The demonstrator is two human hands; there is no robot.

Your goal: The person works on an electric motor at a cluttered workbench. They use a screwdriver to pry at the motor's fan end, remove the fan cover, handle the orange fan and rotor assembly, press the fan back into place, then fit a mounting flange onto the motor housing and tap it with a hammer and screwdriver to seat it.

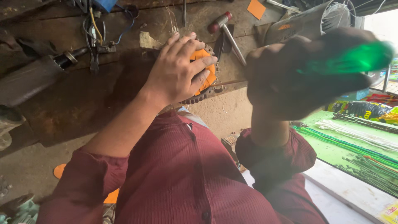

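Fingers (195, 52) of your left hand (176, 76) spread over the orange-cored toothed ring (207, 85); your right hand (290, 79) clenches the green-handled tool (352, 60), its shaft lying level toward them.

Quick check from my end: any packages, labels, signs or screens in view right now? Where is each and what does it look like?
Dark bag: right side, on the green shelf; crumpled, black-green with yellow print.
Yellow packet: bottom right corner, flat, yellow with red and blue print, cut off by the frame edge.
Colourful packets: far right, behind the dark bag; blurred red and green.
No signs or screens.

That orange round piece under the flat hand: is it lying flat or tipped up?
Cannot tell: the left hand hides most of the orange round piece.
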